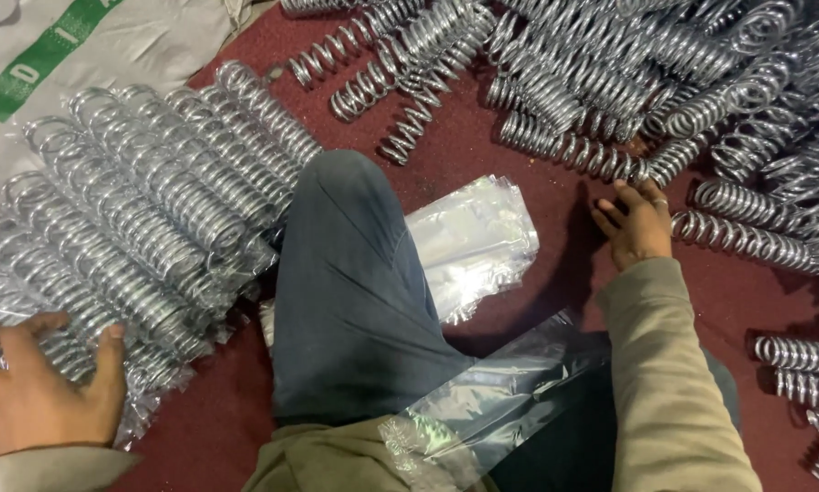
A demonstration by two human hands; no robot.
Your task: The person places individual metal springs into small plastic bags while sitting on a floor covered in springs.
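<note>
The person's right hand [635, 226] reaches out over the dark red floor [555, 196] to the near edge of a loose heap of bare steel coil springs [628, 82]; its fingertips [630, 187] touch one spring [573, 150] lying crosswise at the front of the heap, the fingers spread and the grip open, closed on nothing. More loose springs [797, 355] lie scattered to the right of the beige sleeve [669, 364]. The left hand [36, 387] lies flat at the lower left, palm down with fingers and thumb spread wide, pressing on a stack of springs sealed in clear plastic sleeves [154, 219]; its grip is open too and holds nothing. That stack lies in tidy diagonal rows from the hand up toward the middle of the view. Between the two hands rises the person's bent knee in blue-grey trousers [355, 292]. Just beside the knee, on the right, rests a pile of empty clear bags [478, 241], and one more clear bag [482, 405] lies across the lap. A white woven sack with a green stripe [81, 46] fills the upper left corner
</note>
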